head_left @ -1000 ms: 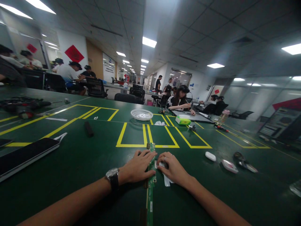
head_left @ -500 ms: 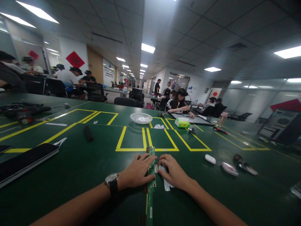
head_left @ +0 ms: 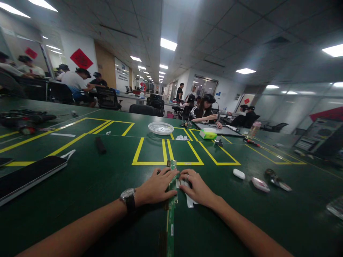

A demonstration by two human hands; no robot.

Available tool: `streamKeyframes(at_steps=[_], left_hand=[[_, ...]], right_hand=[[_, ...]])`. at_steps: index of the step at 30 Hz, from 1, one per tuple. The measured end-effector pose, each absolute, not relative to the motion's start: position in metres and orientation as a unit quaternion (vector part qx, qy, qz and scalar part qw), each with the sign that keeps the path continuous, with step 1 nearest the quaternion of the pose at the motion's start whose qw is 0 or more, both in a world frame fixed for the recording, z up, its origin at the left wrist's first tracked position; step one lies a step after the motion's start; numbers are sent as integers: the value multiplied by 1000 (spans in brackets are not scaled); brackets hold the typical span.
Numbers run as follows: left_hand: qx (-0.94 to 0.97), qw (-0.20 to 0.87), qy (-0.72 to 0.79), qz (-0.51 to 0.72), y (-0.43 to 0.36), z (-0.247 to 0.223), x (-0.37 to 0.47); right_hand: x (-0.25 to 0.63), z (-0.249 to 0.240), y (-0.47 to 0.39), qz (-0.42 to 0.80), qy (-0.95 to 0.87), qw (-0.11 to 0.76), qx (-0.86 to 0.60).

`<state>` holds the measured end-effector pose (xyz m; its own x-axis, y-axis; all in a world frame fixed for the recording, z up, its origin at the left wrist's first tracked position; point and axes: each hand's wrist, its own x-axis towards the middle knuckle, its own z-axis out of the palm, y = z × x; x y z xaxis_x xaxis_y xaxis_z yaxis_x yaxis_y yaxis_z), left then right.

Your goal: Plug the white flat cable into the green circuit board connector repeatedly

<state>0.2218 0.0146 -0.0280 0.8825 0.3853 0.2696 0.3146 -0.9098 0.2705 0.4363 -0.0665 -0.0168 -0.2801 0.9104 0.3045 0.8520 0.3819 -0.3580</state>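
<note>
A long, narrow green circuit board (head_left: 170,217) lies on the table in front of me, running away from me. My left hand (head_left: 158,187) is draped over its upper part, with fingertips curled at the right edge and the thumb on the board, holding it. Brown flaps stick out from the board's left side. Along the right edge, my right hand (head_left: 197,187) is closed, thumb and fingers bent towards a small white connector (head_left: 178,184). What is between those fingers is hidden. A white strip (head_left: 190,202) lies partly under that hand.
Beyond the board are a white basket (head_left: 161,129), a green box (head_left: 208,134) and yellow tape outlines. To the left lie a long black-topped device (head_left: 32,176), a black block (head_left: 100,145) and a drill. White cases (head_left: 239,174) lie right. A co-worker sits across the table.
The view has tilted slightly downwards or shifted, so the far table and ceiling sit a little differently. Both hands keep almost the same pose at the circuit board.
</note>
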Motion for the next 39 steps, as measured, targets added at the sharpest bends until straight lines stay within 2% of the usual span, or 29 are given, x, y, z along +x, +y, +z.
streamKeyframes(at_steps=[7,10,13,18,23,39], left_hand=[[956,148,193,167,16,-27,221],[921,212,240,222,21,-28,223],[861,279,303,298,28,-32,225],[801,311,347,375,34,-32,225],[813,312,327,367,32,-33,222],[829,336,300,332,31,-34,223]], right_hand=[[445,-9,-67,58,-819,244,-516],[439,-1,-69,67,-862,226,-448],[434,2,-67,73,-896,172,-403],[465,-12,-48,-6,-838,154,-524],[519,-26,-36,-86,-701,141,-694],[532,-32,-39,-54,-664,106,-738]])
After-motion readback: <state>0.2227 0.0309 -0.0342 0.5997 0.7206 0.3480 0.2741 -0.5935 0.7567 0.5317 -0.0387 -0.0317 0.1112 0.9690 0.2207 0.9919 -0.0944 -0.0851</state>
